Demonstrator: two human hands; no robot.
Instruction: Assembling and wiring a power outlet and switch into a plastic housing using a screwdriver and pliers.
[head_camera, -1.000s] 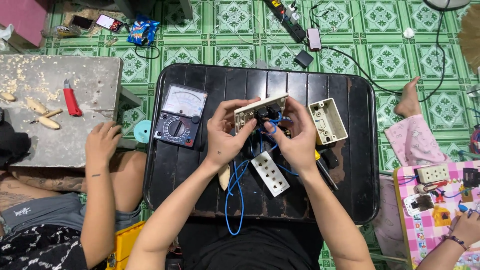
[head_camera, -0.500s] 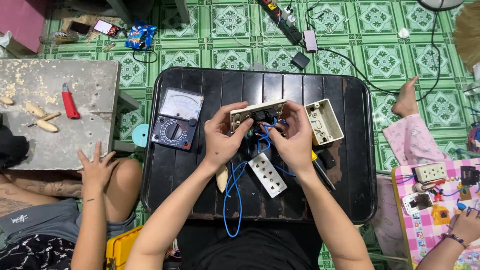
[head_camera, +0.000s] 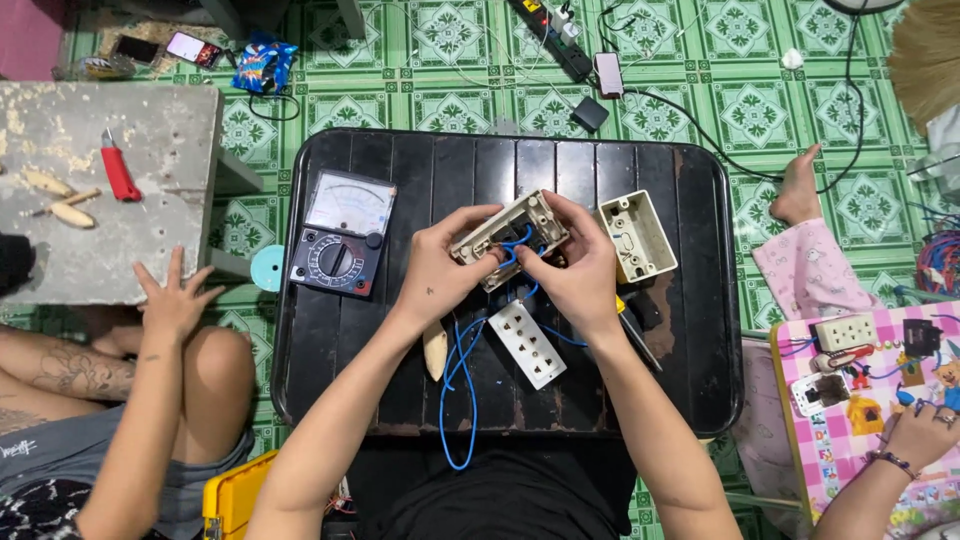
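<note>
A cream socket box with blue wires inside is held up between both hands over the black table. The left hand has its fingers curled and clamped on the box's near-left end; the right hand grips the other end, its fingers wrapped over the top edge and closed on it. The wires run down from under the fingers and loop toward the table's near edge — one long blue loop hangs past it. Just below the right hand's fingers lies a white socket plate, face up and tilted. Just right of the right hand's fingers sits an empty cream box, open side up. Below that wrist a screwdriver lies on the table, partly hidden by the forearm. Well to the left of the left hand's fingers rests a multimeter with a dial. Further out, another person's hand rests on a knee beside a grey slab that carries a red cutter — and at the far right a third person's hand touches a pink board.
</note>
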